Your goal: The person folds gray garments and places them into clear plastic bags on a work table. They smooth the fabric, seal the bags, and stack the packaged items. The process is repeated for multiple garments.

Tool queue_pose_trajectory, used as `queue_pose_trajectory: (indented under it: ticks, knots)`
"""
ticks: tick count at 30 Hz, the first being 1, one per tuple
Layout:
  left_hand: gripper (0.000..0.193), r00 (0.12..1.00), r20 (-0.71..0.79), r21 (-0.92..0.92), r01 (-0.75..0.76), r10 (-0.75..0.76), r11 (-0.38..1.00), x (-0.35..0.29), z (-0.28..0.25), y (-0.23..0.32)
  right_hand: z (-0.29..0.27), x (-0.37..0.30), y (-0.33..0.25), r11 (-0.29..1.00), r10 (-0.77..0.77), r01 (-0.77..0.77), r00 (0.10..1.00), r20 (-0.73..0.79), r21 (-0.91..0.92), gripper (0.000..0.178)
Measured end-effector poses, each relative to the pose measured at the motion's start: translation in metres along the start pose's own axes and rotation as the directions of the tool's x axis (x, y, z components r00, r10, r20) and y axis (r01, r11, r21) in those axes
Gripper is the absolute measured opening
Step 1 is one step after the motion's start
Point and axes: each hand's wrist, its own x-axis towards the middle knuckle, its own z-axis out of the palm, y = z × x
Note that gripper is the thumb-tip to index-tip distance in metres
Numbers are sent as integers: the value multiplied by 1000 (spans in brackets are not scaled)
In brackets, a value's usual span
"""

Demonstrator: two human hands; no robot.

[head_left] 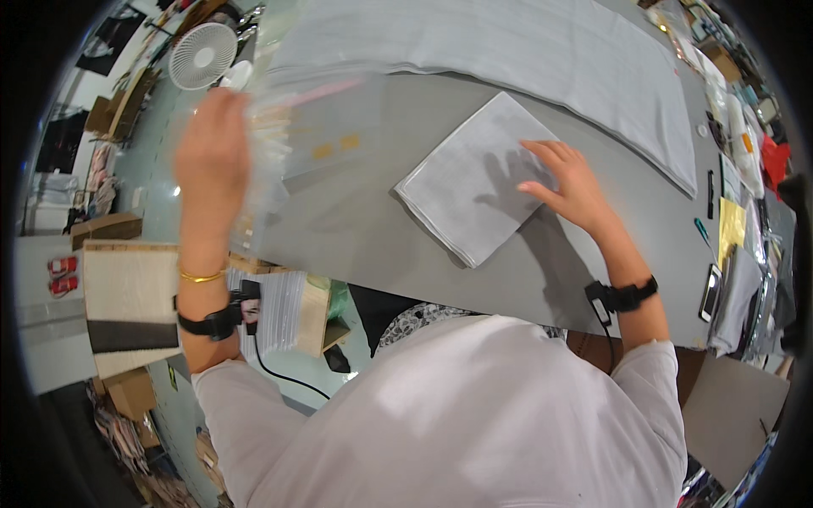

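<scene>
A light grey cloth folded into a flat rectangle (470, 190) lies slantwise on the grey table. My right hand (566, 179) is over its right corner, fingers spread and holding nothing; its shadow falls on the cloth. Off the table's left edge, my left hand (213, 148) is raised and smeared by motion, with its fingers closed. From it a clear plastic bag (334, 123) with small yellow marks stretches to the right, also blurred. The exact grip on the bag is hard to make out.
A long spread of grey fabric (474, 42) covers the table's far side. Along the right edge lie a phone (710, 293), a teal-handled tool (701, 229), a black pen-like item (710, 193) and several packages. A white fan (203, 56) stands beyond the left edge.
</scene>
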Motion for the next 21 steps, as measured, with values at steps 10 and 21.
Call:
queue_pose_trajectory:
  ticks: [10,21]
  knots:
    - [68,863,489,-611,234,128,756,-81,115,183,93,28,-44,967,-30,40,999,42,-253,74]
    - [31,799,570,-735,391,192,554,-118,81,214,62,-43,-33,994,-69,94,929,-363,51,45]
